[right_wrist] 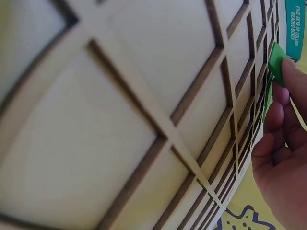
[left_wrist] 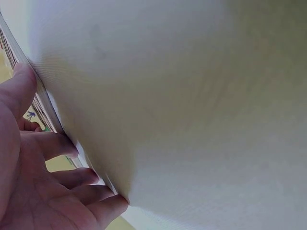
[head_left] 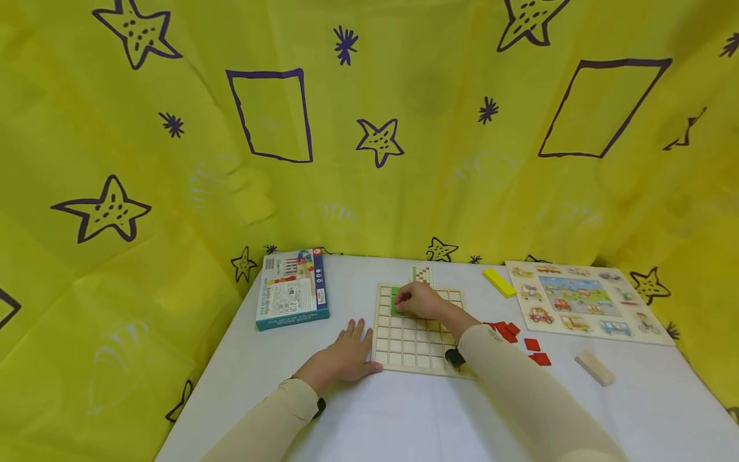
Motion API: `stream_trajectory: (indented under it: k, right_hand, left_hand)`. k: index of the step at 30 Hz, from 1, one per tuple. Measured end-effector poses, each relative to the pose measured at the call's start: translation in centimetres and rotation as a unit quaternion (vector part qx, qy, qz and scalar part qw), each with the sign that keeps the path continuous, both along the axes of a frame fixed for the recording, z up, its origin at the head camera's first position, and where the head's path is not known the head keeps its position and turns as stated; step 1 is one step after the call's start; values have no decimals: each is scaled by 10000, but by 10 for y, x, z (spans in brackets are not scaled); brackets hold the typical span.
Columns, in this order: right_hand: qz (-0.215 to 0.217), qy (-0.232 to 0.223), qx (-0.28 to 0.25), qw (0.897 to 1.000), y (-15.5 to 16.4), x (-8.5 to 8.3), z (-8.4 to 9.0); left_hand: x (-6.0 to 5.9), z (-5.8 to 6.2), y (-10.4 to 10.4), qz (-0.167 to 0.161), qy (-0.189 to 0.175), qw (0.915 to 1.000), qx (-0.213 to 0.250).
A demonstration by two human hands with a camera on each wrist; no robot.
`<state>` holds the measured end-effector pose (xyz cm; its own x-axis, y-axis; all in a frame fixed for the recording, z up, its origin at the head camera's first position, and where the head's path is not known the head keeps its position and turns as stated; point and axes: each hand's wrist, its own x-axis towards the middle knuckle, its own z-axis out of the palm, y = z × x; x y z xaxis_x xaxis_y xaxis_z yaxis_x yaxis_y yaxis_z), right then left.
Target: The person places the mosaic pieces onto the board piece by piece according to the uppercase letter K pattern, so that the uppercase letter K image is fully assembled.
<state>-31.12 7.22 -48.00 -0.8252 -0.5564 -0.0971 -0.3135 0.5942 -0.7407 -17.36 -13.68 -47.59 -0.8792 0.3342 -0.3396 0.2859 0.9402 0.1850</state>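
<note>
A wooden grid board (head_left: pixel 412 346) lies on the white table (head_left: pixel 404 417). My right hand (head_left: pixel 406 301) reaches over its far left corner and pinches a green tile (right_wrist: pixel 277 64) just above the cells, next to green tiles (head_left: pixel 395 303) that sit in the board. The grid (right_wrist: pixel 158 134) fills the right wrist view. My left hand (head_left: pixel 353 350) lies flat on the table with straight fingers (left_wrist: pixel 62 146) against the board's left edge, holding nothing.
Several red tiles (head_left: pixel 508 331) lie right of the board. Beyond them are a yellow block (head_left: pixel 499 282), a vehicle puzzle (head_left: pixel 583 298) and a plain wooden block (head_left: pixel 594 367). A game box (head_left: pixel 292 289) lies far left, a pattern card (head_left: pixel 423 274) behind the board. Yellow cloth hangs all around.
</note>
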Motion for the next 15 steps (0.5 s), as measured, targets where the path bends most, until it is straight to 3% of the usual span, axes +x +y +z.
stream_trajectory:
  k: [8, 15]
  right_hand:
    - [-15, 68, 133, 9999, -1, 4, -3]
    - [-150, 128, 198, 9996, -1, 3, -6]
  left_hand:
    - [-1, -5, 1, -19, 20, 9999, -116]
    - [-5, -6, 2, 80, 18, 9999, 99]
